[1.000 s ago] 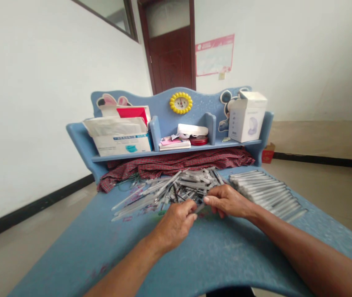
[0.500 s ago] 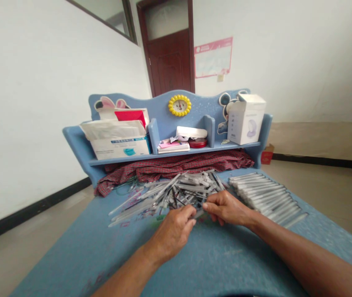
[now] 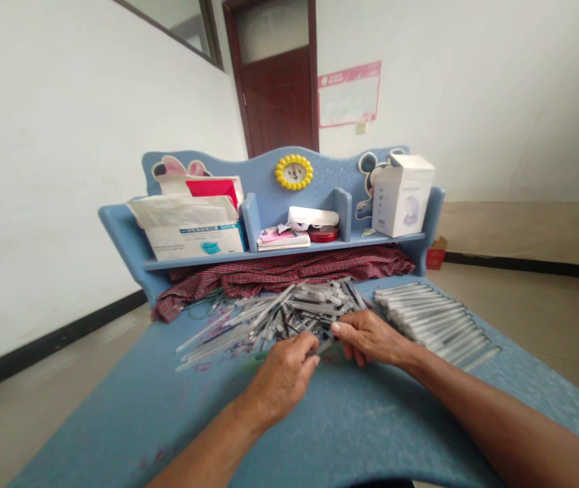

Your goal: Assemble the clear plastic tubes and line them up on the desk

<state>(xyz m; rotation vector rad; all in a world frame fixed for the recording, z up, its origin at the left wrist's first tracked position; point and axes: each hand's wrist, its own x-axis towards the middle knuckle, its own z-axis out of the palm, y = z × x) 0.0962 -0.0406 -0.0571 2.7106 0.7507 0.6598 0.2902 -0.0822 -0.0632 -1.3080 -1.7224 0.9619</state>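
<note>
Just in front of the pile, my left hand [image 3: 284,369] is closed, thumb and fingers pinched round a translucent pen barrel [image 3: 325,347] that points toward my other hand. My right hand [image 3: 368,337] is close by on the right with its thumb and forefinger pinched together; whatever it grips is too small and blurred to make out. Behind both hands lies a loose heap of clear pen barrels and dark refills [image 3: 300,308]. To the right of my right hand, a neat row of pens [image 3: 434,322] lies side by side on the blue table [image 3: 361,427].
A blue shelf [image 3: 249,256] stands along the table's back, bearing a mask box [image 3: 192,234], booklets [image 3: 283,240], a red round tin [image 3: 324,234] and a white box [image 3: 404,196]. A yellow clock [image 3: 294,173] is on its backboard. Checked cloth [image 3: 279,271] is bunched beneath.
The view has shifted slightly. Both hands stay near the same spot, still pinched, with a slightly wider gap between the fingertips. The heap and row look unchanged.
</note>
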